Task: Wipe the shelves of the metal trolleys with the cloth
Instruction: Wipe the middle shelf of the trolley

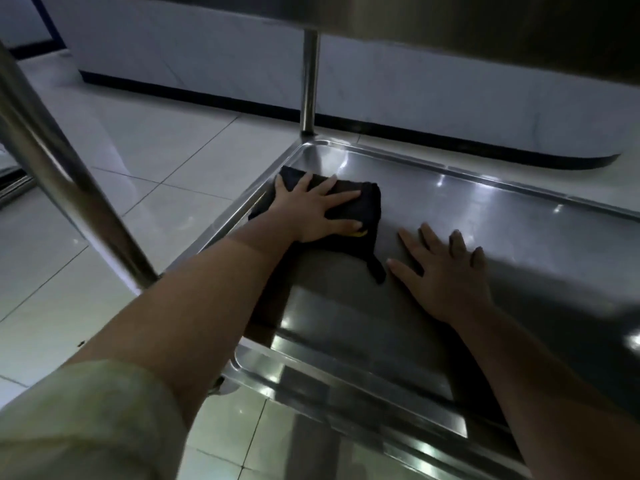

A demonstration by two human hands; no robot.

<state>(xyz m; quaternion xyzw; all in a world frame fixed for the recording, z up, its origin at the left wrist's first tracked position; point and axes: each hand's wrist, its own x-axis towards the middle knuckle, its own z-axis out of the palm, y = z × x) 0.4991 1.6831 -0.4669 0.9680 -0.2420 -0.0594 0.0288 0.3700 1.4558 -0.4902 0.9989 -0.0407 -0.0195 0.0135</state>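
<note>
Where the lower shelf (pixel 485 216) of a metal trolley reaches its far left corner, a folded black cloth (pixel 367 202) lies on the steel, close against the raised rim. The left hand (pixel 311 213) presses down on the cloth, fingers straight and spread wide. The right hand (pixel 443 275) rests palm-down on the bare shelf just beside the cloth, fingers also spread, holding nothing. A pale green sleeve (pixel 86 420) covers the left upper arm. White floor tiles (pixel 156 150) lie beyond.
</note>
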